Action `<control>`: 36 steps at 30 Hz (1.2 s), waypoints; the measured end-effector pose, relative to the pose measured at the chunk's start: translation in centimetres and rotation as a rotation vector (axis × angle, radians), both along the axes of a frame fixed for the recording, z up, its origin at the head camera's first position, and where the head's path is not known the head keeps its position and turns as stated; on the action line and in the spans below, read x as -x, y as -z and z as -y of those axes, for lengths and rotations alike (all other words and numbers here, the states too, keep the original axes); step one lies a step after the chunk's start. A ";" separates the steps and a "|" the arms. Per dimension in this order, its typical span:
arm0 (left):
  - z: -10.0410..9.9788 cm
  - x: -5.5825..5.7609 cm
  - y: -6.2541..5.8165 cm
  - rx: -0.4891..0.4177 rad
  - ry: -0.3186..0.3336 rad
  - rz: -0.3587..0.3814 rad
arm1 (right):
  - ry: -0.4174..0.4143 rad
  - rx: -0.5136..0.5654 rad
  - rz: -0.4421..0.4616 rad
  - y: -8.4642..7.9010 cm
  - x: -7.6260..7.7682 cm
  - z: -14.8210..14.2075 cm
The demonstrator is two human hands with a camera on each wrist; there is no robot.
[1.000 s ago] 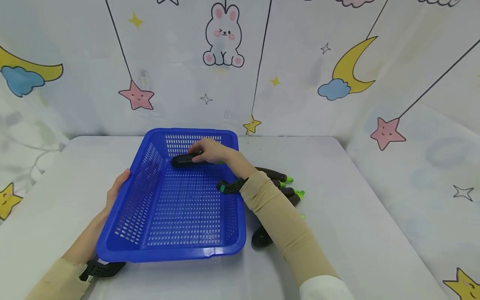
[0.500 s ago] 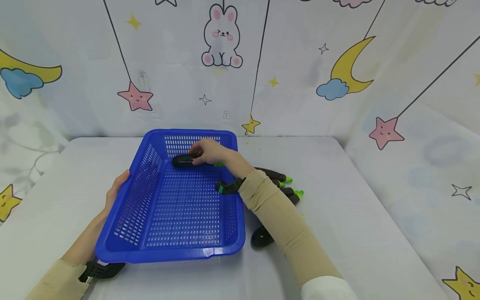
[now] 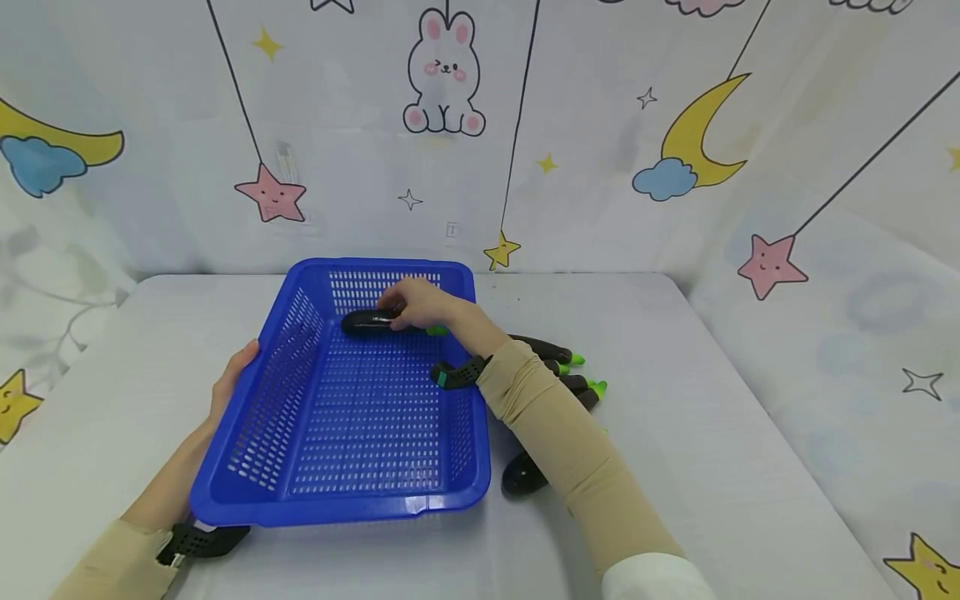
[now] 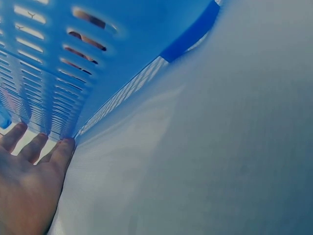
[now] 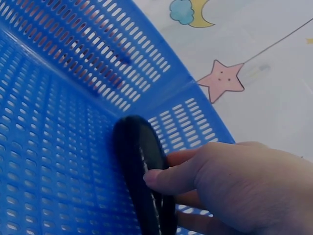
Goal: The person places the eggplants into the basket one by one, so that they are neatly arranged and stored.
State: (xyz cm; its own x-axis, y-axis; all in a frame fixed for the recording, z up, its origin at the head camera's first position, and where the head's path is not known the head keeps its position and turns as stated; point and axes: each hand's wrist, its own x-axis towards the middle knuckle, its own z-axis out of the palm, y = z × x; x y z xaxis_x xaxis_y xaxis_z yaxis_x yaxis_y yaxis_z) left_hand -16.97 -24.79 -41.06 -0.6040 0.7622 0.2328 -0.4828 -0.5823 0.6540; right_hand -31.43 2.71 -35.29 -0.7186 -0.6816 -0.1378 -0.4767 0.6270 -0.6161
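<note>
A blue perforated plastic basket is tilted in the head view. Inside it, along the far wall, lies a dark glossy eggplant with a green stem end. My right hand holds this eggplant from above; the right wrist view shows the thumb across its side and other fingers behind it. At the basket's left side is my left hand. Its extended fingers press against the outer wall in the left wrist view.
Several more eggplants with bright green stems lie on the white table right of the basket, partly hidden by the right forearm. One rounded eggplant end shows nearer the front. A patterned curtain hangs behind the table.
The eggplant in the basket has shifted very slightly, with the right thumb now sitting a bit differently on it. Left hand and basket stay in place.
</note>
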 end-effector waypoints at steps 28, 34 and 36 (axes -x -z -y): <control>-0.2 0.3 0.2 -0.075 0.013 0.009 | 0.056 0.023 -0.109 0.0 0.0 -0.2; -0.1 0.3 0.3 -0.066 0.021 0.012 | 0.070 0.018 -0.130 -0.1 0.0 -0.2; -0.1 0.2 0.3 -0.058 0.018 0.009 | 0.073 0.010 -0.143 -0.1 0.0 -0.2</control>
